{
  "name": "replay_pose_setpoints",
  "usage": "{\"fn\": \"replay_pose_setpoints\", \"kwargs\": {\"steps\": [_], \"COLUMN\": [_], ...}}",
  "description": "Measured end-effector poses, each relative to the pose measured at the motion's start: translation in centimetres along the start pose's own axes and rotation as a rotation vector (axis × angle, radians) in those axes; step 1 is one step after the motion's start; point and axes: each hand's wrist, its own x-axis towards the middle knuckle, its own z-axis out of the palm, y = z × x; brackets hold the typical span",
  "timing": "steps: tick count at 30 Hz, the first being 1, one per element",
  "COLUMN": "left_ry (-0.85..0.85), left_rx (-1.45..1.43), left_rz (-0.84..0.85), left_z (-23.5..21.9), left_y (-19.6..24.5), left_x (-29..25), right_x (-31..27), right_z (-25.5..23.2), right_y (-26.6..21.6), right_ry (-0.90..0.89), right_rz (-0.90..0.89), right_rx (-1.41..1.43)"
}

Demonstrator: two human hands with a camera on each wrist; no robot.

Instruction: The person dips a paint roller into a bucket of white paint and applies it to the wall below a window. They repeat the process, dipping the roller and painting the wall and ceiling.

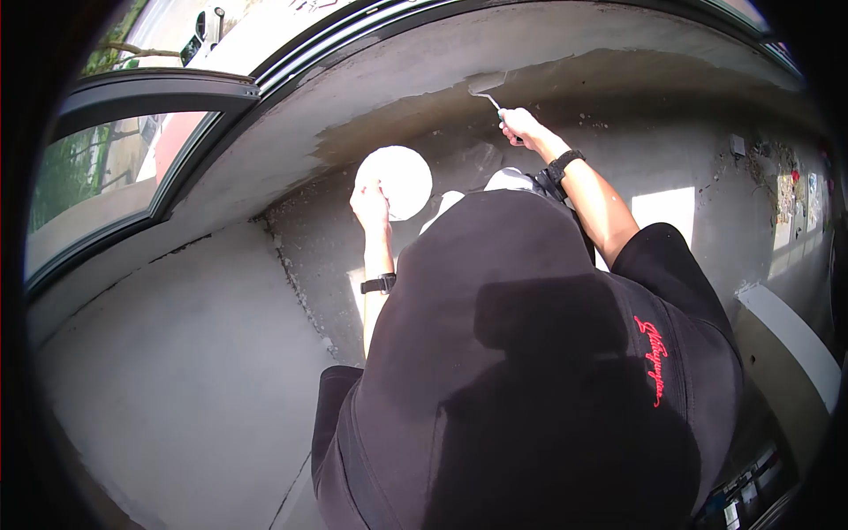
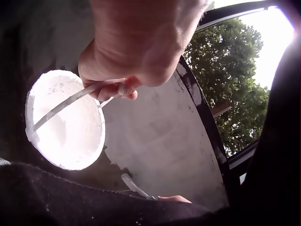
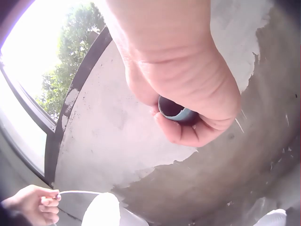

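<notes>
A round white bucket (image 1: pixel 406 183) hangs from my left hand (image 1: pixel 371 205); in the left wrist view its thin handle (image 2: pixel 63 103) runs into the curled fingers of that hand (image 2: pixel 131 47), and the inside of the bucket (image 2: pixel 66 134) looks white. Ahead, my right hand (image 1: pixel 521 126) grips a tool with a bent metal rod (image 1: pixel 486 95), its end near the wall. The right wrist view shows that hand (image 3: pixel 188 80) curled round the tool's blue-green hollow handle end (image 3: pixel 173 112). A pale, narrow tool head (image 2: pixel 133 184) shows low in the left wrist view.
A low wall (image 1: pixel 371 97) is pale above and darker below, with an uneven border. Over it is a dark window frame (image 1: pixel 159 87), its sash open at the left. A grey ledge (image 1: pixel 177 309) lies left; a white panel (image 1: pixel 791 336) stands right.
</notes>
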Motion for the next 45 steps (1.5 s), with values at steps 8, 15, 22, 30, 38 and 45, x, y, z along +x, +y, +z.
{"fn": "replay_pose_setpoints", "kwargs": {"steps": [8,15,22,30,38,45], "left_ry": [-0.007,0.041,0.025,0.047,0.015,-0.013], "left_rx": [-0.020,-0.003,-0.012,0.008,0.048,0.076], "left_rz": [-0.033,-0.052,-0.079,-0.074,-0.042,0.015], "left_z": [-0.8,-1.3,-1.4,-1.2,-0.9,-1.1], "left_y": [-0.9,-0.8,-0.6,-0.6,-0.7,-0.9], "left_x": [0.0,-0.6,-1.2,-0.9,-1.4,-1.9], "right_x": [6.3,3.0,-0.4,5.3,-1.3,3.2], "right_z": [1.6,1.3,-0.4,0.8,-3.6,-2.9], "right_y": [-0.2,-0.5,-2.9,0.1,-1.6,-1.8], "right_ry": [-0.044,-0.086,-0.063,-0.085,-0.102,-0.079], "right_rz": [-0.002,-0.074,-0.080,0.010,-0.044,0.032], "right_rx": [0.117,0.233,0.165,0.250,0.275,0.276]}}
